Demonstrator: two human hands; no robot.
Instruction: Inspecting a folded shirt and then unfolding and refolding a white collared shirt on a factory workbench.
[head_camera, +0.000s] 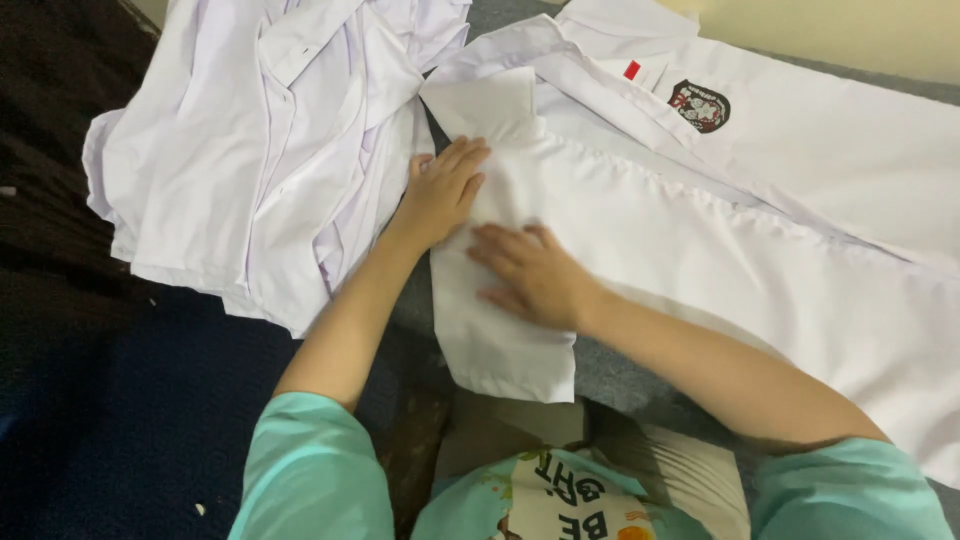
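- White shirt (700, 250): spread flat from centre to right of frame; smooth cloth, its sleeve folded inward, a dark-and-red badge (700, 106) at upper right.
- Left hand (441, 190): open, palm down, pressing the folded sleeve's upper edge; grasps nothing.
- Right hand (530, 275): open, fingers spread flat on the sleeve, just below the left.
- Pile of white garments (260, 140): rumpled, upper left.

Head view — steep, close, downward.

Small red tag (632, 70) and shield-shaped red-and-black badge (700, 106) on the white shirt (800, 150), upper right.
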